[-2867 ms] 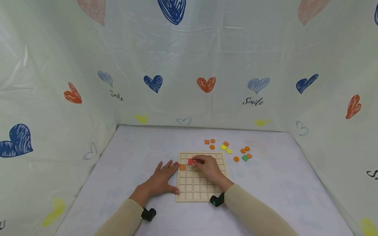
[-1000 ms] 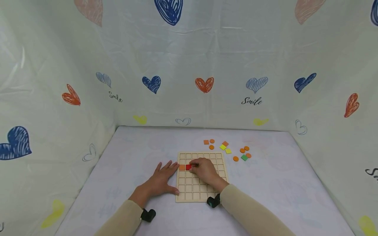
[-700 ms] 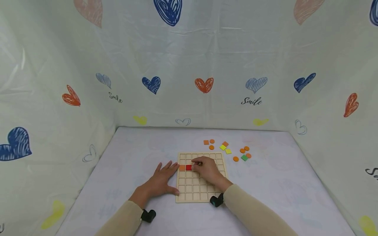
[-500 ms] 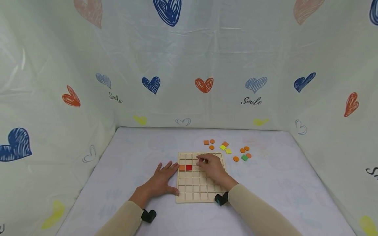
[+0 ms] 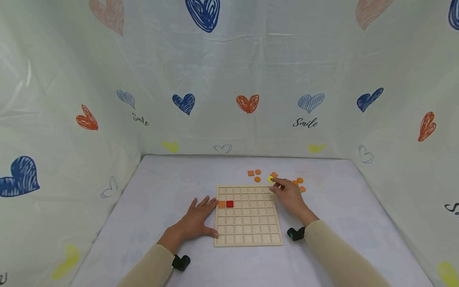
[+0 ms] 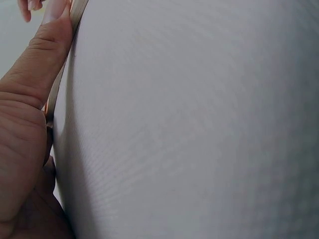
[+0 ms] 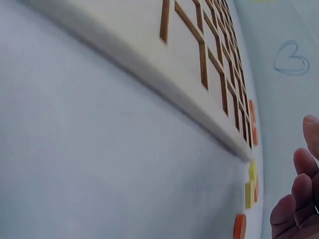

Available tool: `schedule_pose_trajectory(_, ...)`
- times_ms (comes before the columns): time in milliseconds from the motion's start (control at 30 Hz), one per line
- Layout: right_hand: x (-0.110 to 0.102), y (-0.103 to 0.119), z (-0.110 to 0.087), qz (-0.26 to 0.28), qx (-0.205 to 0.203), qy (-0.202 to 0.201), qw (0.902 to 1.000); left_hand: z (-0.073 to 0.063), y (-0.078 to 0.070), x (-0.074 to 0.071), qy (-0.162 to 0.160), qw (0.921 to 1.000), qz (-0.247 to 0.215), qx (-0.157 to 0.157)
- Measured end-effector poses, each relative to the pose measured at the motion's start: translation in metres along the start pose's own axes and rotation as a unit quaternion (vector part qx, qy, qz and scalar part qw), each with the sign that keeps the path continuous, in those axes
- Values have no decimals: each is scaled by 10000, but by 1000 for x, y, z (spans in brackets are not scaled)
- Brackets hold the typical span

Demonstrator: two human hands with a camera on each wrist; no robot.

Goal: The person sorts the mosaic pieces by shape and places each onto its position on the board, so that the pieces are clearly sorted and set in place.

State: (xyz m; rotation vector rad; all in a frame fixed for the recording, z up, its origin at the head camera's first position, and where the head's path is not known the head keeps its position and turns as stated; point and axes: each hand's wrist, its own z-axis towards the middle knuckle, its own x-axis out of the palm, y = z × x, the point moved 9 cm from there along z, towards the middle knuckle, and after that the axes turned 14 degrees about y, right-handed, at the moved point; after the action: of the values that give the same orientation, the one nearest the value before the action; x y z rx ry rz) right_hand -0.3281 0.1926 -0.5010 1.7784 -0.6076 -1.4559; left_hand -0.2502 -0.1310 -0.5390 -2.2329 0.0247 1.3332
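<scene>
A light wooden grid board (image 5: 247,219) lies on the table. Side by side in its cells, near the left edge, sit an orange square tile (image 5: 222,204) and a red square tile (image 5: 230,204). My left hand (image 5: 193,220) is spread out, thumb and fingertips against the board's left edge. Past the board's far right corner, my right hand (image 5: 291,198) hovers with loosely bent fingers over the yellow square tiles, one of which (image 5: 270,179) peeks out by the fingertips. The right wrist view shows a yellow tile (image 7: 249,195) on the table, apart from the fingers (image 7: 285,211).
Behind the board lie an orange square (image 5: 250,173), several orange discs (image 5: 257,172) and another orange square (image 5: 274,174). More orange discs (image 5: 300,180) lie to the right, with a green tile mostly hidden by my right hand. A heart-printed curtain (image 5: 215,127) surrounds the table.
The red tile has come down into the cell beside the orange one, and my right hand has let it go. That hand has then moved right and away to the yellow tiles. My left hand stays put.
</scene>
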Motion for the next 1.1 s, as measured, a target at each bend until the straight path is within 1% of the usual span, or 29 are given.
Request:
schedule_pose_trajectory(100,-17,-14,-4,-110,200,-102,9997,0,1,1,22,10000,28,-23)
schedule_pose_trajectory(233,-36,-30,-9,-343,298,-228,9987,0,0,1,72,10000,42,-31)
schedule_pose_trajectory(367,-51,-43,-14,-570,373,-317,9972,1,-1,0,89,9999,73,-39)
schedule_pose_trajectory(433,-55,-49,-16,-684,444,-297,9962,0,-1,0,87,9999,89,-49)
schedule_pose_trajectory(633,-56,-62,-19,-946,662,-104,9933,0,0,0,88,9999,75,-50)
schedule_pose_trajectory(900,-52,-67,-17,-1259,841,-7,9885,0,0,0,80,9999,71,-45)
schedule_pose_trajectory(1100,-49,-69,-16,-1340,900,89,9868,0,1,1,107,9999,53,-21)
